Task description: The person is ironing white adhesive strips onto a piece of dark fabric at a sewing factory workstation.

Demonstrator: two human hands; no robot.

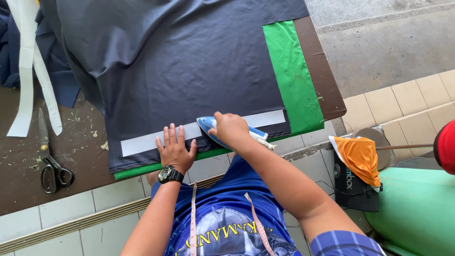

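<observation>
My right hand (231, 128) grips a blue and white clothes iron (207, 124), which rests on a long white strip (142, 141) laid along the near edge of a dark navy fabric (180, 66). My left hand (174, 150), with a black wristwatch, lies flat with fingers spread on the strip and fabric just left of the iron. A green cloth (293, 76) lies under the navy fabric on the brown table (327, 80).
Black-handled scissors (50, 163) lie on the table at the left, near loose white strips (26, 71). An orange cloth (360, 159) is draped over a black box at the right, beside a green object (417, 213). A measuring tape hangs around my neck.
</observation>
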